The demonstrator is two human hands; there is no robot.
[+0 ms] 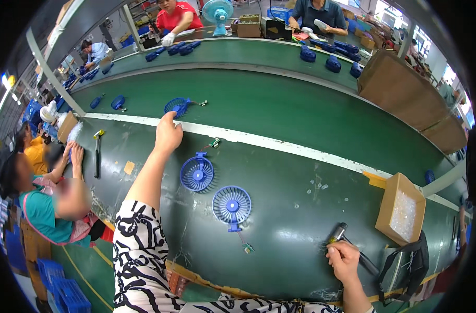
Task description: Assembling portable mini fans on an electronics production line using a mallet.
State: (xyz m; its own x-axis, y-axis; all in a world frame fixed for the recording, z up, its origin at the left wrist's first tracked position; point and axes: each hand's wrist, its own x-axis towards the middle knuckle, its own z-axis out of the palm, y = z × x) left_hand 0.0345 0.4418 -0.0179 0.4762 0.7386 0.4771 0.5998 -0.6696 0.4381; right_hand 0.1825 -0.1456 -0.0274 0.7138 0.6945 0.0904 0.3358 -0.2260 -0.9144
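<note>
The left hand (168,134), fingers loosely curled, reaches toward a light, fragile round blue plastic fan grille (177,106) on the belt (279,109); the right hand (343,259) grips a grey electric screwdriver (338,232).

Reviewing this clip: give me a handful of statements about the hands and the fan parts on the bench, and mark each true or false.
1. The right hand grips a powered screwdriver. True.
2. The left hand rests in the lap. False: it reaches far out to the white strip at the belt's edge, just short of a blue fan grille on the belt.
3. Two blue fan pieces lie on the green bench between the hands. True.
4. The cardboard box of small clear parts sits by the left hand. False: it sits at the right, nearer the right hand.
5. The screwdriver is pressed into a fan piece. False: it is apart from both.
</note>
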